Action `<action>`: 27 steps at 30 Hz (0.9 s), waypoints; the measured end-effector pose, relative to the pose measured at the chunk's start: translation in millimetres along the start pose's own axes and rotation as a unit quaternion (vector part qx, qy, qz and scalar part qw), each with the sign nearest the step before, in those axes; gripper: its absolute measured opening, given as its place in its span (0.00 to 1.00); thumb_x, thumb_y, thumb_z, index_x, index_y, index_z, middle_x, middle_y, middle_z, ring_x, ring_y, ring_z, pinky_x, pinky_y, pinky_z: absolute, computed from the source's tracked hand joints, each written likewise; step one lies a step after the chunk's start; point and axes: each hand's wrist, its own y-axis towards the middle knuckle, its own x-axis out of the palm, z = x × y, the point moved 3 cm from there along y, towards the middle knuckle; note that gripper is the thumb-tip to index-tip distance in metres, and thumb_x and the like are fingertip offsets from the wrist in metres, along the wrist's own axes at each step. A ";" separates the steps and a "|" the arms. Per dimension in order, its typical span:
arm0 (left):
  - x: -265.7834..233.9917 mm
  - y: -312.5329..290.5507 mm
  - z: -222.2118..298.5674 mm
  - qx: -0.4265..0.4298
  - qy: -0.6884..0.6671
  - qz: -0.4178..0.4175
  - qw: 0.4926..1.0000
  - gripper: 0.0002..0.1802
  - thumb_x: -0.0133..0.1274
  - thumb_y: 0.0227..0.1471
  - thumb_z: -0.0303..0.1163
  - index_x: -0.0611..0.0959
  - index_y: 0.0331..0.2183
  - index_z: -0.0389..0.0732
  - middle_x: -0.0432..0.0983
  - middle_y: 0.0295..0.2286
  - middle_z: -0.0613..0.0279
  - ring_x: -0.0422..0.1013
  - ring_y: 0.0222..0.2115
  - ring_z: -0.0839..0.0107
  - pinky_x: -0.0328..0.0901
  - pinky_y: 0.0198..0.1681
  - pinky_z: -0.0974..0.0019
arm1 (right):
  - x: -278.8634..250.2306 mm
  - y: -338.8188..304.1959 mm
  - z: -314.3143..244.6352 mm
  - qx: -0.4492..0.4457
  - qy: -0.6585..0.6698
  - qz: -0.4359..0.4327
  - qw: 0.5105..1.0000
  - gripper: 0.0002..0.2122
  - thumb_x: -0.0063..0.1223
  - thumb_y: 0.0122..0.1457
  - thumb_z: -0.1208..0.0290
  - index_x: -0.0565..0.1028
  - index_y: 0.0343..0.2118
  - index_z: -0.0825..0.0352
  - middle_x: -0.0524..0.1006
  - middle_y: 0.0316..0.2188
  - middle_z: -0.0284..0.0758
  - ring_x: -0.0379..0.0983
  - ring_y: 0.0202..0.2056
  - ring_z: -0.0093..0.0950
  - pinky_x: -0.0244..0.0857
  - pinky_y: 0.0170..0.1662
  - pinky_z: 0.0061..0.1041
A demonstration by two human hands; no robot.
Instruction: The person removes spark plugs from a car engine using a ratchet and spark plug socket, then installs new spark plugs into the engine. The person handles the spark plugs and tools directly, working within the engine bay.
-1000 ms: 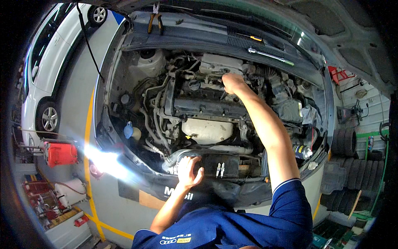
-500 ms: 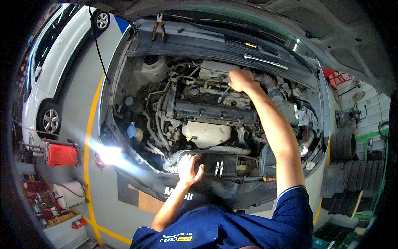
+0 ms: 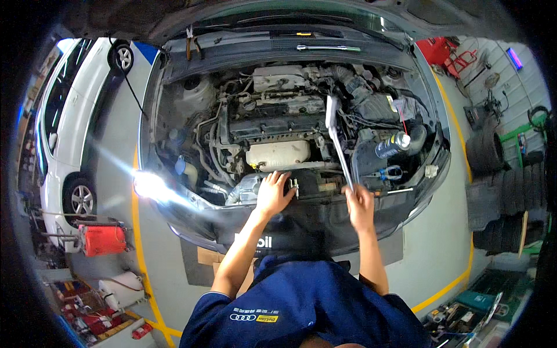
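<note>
Holding our left hand (image 3: 274, 196), fingers apart, just below the frame's centre, beside small silver plugs (image 3: 295, 188), a long ratchet (image 3: 340, 146) slanting up right of centre, its end clamped in our right hand (image 3: 360, 203), a spray can (image 3: 392, 145) farther right.

Held tool (image 3: 338, 145) slvr; engine cvr (image 3: 277, 128) blk; shield (image 3: 279, 153) beige; shirt (image 3: 307, 298) navy.

- Lamp (image 3: 151, 185) at left: burnt-out white glare, slanting streaks.
- Engine (image 3: 272, 124): moderately lit, deep shadows in its gaps.
- Hood (image 3: 447, 14) underside dim.
- Tool (image 3: 332, 116) slightly blurred.
- Corners black; yellow lines (image 3: 144, 269) bend.
</note>
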 end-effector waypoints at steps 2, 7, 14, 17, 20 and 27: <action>7.1 2.4 9.1 0.006 0.009 -0.016 1.000 0.30 0.65 0.51 0.43 0.80 0.52 0.37 0.74 0.45 0.50 0.72 0.48 0.50 0.68 0.52 0.52 | -13.6 -55.3 26.0 0.000 -0.041 0.024 0.999 0.12 0.54 0.69 0.67 0.76 0.29 0.66 0.64 0.17 0.21 0.56 0.20 0.10 0.46 0.22 0.18; 23.6 5.1 21.1 -0.052 -0.004 -0.066 0.996 0.26 0.67 0.50 0.38 0.80 0.48 0.36 0.73 0.44 0.47 0.73 0.46 0.47 0.71 0.50 0.52 | -43.1 -157.8 58.2 0.045 -0.076 0.073 0.993 0.13 0.56 0.67 0.67 0.76 0.28 0.71 0.68 0.19 0.24 0.60 0.23 0.15 0.54 0.26 0.22; 40.7 3.9 22.6 0.003 -0.031 -0.062 0.998 0.18 0.61 0.51 0.27 0.74 0.42 0.31 0.72 0.41 0.41 0.71 0.43 0.41 0.68 0.49 0.48 | -62.4 -196.1 73.0 0.114 -0.082 0.033 0.989 0.12 0.57 0.66 0.67 0.79 0.30 0.73 0.76 0.21 0.29 0.68 0.26 0.17 0.62 0.31 0.23; 50.3 -4.6 24.6 0.013 0.029 -0.046 0.998 0.16 0.57 0.55 0.28 0.74 0.43 0.32 0.72 0.41 0.42 0.71 0.45 0.44 0.67 0.50 0.49 | -65.4 -195.7 73.0 0.091 -0.075 0.031 0.993 0.12 0.57 0.66 0.67 0.79 0.31 0.73 0.76 0.21 0.29 0.68 0.26 0.17 0.62 0.31 0.23; 57.1 -12.2 27.3 0.012 0.110 -0.047 0.993 0.15 0.55 0.58 0.31 0.75 0.45 0.35 0.73 0.42 0.45 0.72 0.46 0.48 0.67 0.50 0.51 | -66.1 -194.6 72.7 0.109 -0.068 0.022 0.991 0.12 0.56 0.66 0.67 0.79 0.30 0.72 0.75 0.21 0.29 0.68 0.26 0.17 0.61 0.30 0.22; 54.5 0.6 18.3 -0.064 0.011 -0.015 0.998 0.17 0.49 0.64 0.35 0.73 0.49 0.34 0.80 0.35 0.44 0.77 0.39 0.45 0.70 0.42 0.48 | -66.9 -188.4 65.3 0.101 -0.019 0.014 0.995 0.12 0.54 0.66 0.68 0.78 0.30 0.71 0.72 0.20 0.26 0.64 0.24 0.16 0.58 0.28 0.22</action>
